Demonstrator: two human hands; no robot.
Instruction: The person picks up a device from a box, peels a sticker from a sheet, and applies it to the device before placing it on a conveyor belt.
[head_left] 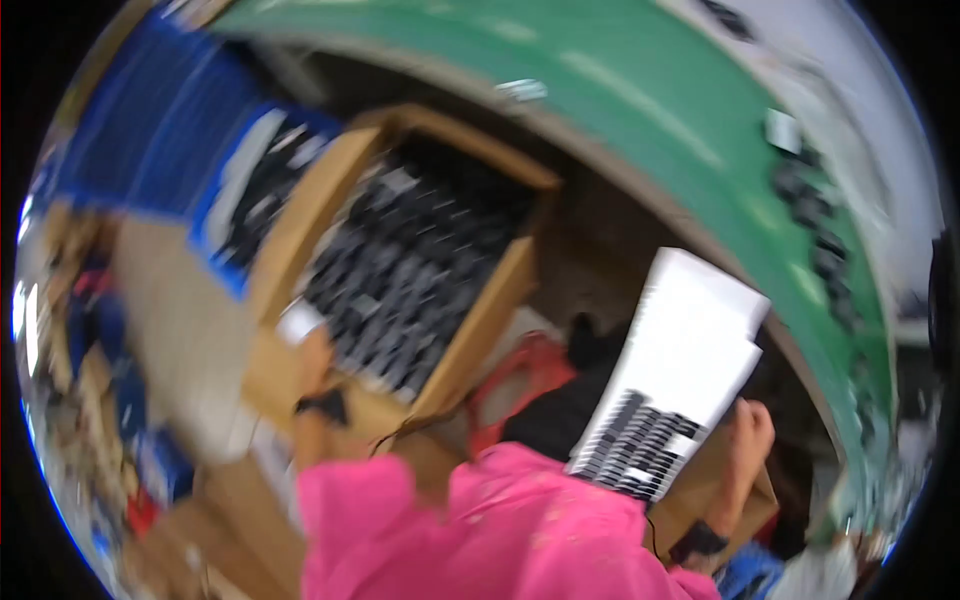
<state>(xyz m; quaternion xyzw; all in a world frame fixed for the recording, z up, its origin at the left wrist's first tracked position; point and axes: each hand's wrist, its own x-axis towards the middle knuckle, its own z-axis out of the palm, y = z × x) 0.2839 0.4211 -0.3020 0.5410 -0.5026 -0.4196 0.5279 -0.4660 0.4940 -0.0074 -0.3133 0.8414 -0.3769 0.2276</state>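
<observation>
My left hand (315, 362), a dark band at its wrist, is at the near left edge of an open cardboard box (465, 345). Its fingers close on a small white piece (298, 322), blurred by motion. Rows of small black-and-grey parts (400, 260) fill the box. Across my lap, on the right, tilts a white sheet (690, 325) with rows of black strips (640, 445) over its lower part. Beside the sheet's right edge my right hand (752, 430) is curled closed. Whatever it may hold is hidden.
A green-topped bench (640, 110) curves along the far and right side, with dark parts (805, 200) strung along it. Blue crates (150, 120) stand far left, one holding black pieces. A red stool (520, 380) is in front of me; cardboard (240, 520) lies lower left.
</observation>
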